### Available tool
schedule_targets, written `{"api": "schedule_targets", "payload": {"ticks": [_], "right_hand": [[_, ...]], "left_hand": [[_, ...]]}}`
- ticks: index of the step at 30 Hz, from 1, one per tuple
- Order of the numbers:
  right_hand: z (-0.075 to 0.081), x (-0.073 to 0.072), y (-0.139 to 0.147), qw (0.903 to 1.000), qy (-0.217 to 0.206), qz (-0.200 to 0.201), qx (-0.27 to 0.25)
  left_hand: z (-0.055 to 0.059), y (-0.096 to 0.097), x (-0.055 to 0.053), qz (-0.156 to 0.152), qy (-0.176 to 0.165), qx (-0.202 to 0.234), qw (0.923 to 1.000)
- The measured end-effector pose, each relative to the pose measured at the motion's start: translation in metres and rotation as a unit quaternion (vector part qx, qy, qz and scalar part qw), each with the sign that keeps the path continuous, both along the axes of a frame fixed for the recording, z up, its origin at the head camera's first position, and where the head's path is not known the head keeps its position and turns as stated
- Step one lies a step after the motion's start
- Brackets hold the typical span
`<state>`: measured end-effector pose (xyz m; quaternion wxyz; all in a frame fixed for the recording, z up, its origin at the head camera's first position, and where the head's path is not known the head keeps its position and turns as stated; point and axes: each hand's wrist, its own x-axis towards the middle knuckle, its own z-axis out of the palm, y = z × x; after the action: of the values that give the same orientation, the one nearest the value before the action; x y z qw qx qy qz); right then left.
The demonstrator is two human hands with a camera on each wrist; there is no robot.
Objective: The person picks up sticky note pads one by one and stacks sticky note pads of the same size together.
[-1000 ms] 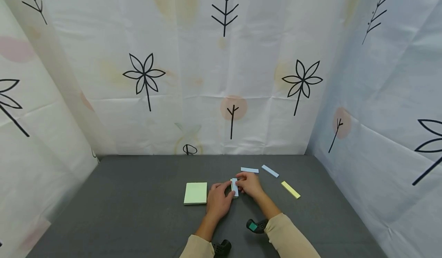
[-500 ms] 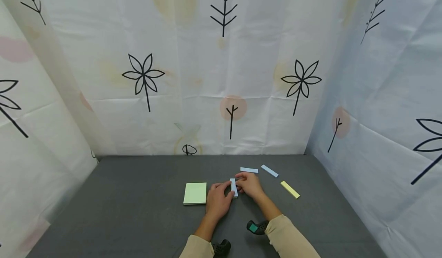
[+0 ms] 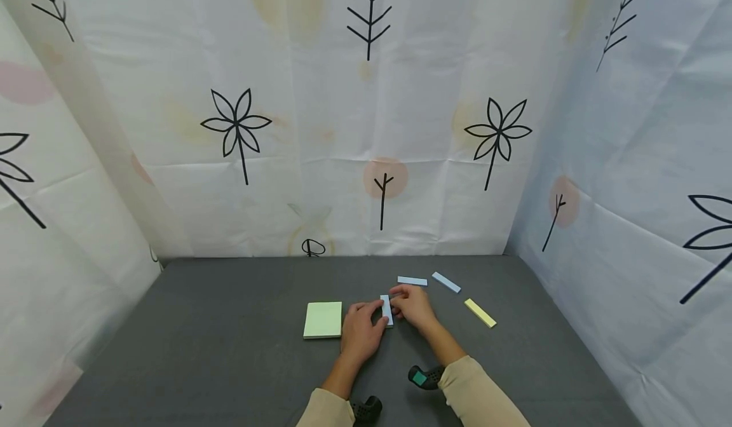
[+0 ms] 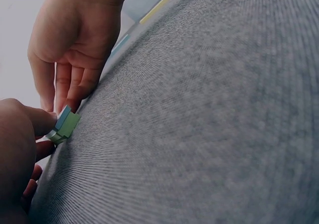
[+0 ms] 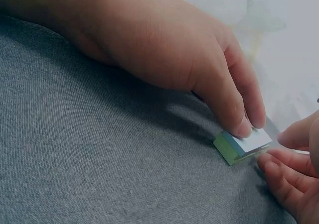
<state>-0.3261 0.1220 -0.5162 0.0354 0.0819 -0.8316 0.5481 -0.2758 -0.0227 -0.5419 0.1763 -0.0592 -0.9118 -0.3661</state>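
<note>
A printed cloth backdrop (image 3: 426, 115) stands behind the grey worktop (image 3: 217, 351), whose near corners are cut off by the bottom of the head view. The left hand (image 3: 361, 333) and right hand (image 3: 416, 306) meet right of the worktop's middle, closer to its far edge. The left hand's thumb and forefinger are clamped on a small stack, while the right hand's thumb and a finger pinch the stack at its right side; the right hand's exact hold is partly hidden under its own knuckles. A square pale-green pad (image 3: 323, 320) lies just left of the left hand. Between the hands, the stack shows a light-blue strip (image 3: 386, 312) on a green block (image 4: 69, 127). Toward the worktop's far edge lie two loose blue strips, one level (image 3: 412, 281) and one slanted (image 3: 447, 283) toward the far right corner; a yellow strip (image 3: 480, 312) lies nearer the right edge. The step in hand looks like squaring the blue strip onto the green block: in the left wrist view, green juts past the blue. The next move probably calls for nudging these edges flush with light fingertips, lest the strip slide. The stack's underside and number of layers cannot be made out.
</note>
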Motion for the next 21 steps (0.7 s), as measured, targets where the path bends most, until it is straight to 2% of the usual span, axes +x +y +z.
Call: {"api": "schedule_targets", "payload": {"ticks": [4,11,13,16,21], "right_hand": [[0.0,-0.002,0.004,0.9981,0.049,-0.023,0.03],[-0.006,-0.009,0.015,0.9852,0.146,-0.072,0.054],[-0.008,-0.013,0.019,0.9811,0.16,-0.082,0.07],[-0.01,-0.017,0.023,0.972,0.178,-0.094,0.12],[-0.013,-0.021,0.027,0.9582,0.179,-0.091,0.204]], "left_hand": [[0.0,0.0,0.0,0.0,0.003,-0.004,1.0],[-0.001,0.0,0.0,0.002,0.009,-0.014,0.9999],[-0.001,0.0,0.0,0.003,0.009,-0.015,0.9998],[-0.001,0.001,0.001,0.004,0.006,-0.014,0.9999],[-0.002,0.001,0.001,0.006,0.002,-0.011,0.9999]]}}
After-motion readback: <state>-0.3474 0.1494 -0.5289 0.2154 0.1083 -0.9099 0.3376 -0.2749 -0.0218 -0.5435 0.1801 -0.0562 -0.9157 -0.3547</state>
